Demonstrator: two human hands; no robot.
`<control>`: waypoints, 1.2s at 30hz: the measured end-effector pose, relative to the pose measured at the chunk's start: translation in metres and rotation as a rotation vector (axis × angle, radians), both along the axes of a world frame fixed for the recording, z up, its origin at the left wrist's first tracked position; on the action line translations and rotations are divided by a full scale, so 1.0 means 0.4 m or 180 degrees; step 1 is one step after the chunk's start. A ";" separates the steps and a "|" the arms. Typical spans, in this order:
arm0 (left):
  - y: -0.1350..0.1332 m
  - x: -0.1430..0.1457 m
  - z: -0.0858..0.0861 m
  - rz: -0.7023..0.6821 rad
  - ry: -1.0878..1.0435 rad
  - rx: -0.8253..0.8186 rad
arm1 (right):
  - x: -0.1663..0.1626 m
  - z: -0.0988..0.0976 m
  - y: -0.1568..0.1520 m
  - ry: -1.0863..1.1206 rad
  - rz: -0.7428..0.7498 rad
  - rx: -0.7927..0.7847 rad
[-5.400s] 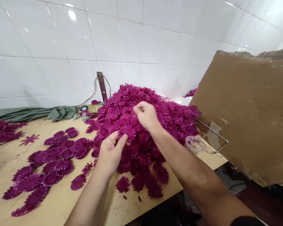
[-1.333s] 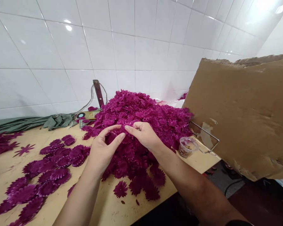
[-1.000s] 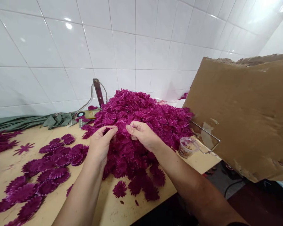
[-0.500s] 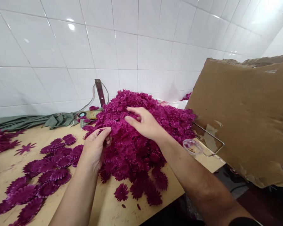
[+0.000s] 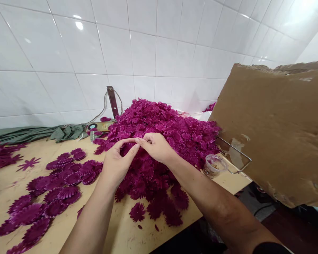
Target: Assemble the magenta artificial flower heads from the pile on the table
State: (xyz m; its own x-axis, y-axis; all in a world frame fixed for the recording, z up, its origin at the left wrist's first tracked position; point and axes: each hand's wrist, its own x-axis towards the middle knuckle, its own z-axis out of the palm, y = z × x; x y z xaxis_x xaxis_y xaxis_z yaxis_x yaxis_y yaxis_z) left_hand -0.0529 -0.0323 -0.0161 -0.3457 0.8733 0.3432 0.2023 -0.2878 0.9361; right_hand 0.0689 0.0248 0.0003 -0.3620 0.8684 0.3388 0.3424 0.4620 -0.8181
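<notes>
My left hand (image 5: 119, 157) and my right hand (image 5: 157, 146) meet over the front of a large heap of magenta fabric flower pieces (image 5: 159, 116). Thumb and forefinger of each are pinched, and the fingertips touch one another. Whatever sits between them is too small or hidden against the magenta behind. To the left, loose overlapping stacks of the same frilled flower pieces (image 5: 57, 183) lie on the pale tabletop (image 5: 91, 215). A few single flower pieces (image 5: 137, 212) rest near the front edge.
A big cardboard sheet (image 5: 275, 134) stands at the right, beside a bent metal wire (image 5: 237, 150) and a small clear plastic cup (image 5: 214, 165). Green cloth (image 5: 69, 132) runs along the tiled wall (image 5: 116, 53). Star-shaped magenta pieces (image 5: 2, 157) lie far left.
My right hand has come down and left from above the heap, and my left hand has moved right and slightly up. Their fingertips, apart before, now meet.
</notes>
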 end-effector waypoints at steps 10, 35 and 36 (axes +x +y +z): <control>0.041 -0.066 0.010 0.0809 -0.1803 -0.0056 | 0.038 0.011 -0.012 0.0799 0.0653 -0.0556; 0.010 -0.012 -0.003 -0.0127 -0.0020 -0.0007 | 0.002 -0.009 0.008 0.0408 0.0238 -0.0283; 0.014 -0.008 -0.004 -0.0159 -0.0009 0.0006 | 0.000 -0.013 0.008 0.0488 0.0325 -0.0304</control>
State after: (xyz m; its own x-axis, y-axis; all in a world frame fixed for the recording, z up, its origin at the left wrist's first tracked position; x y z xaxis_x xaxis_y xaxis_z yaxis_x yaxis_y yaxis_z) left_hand -0.0562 -0.0267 -0.0177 -0.3028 0.8889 0.3438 0.1849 -0.2991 0.9361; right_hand 0.0688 0.0279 -0.0050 -0.4003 0.8607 0.3146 0.1658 0.4057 -0.8989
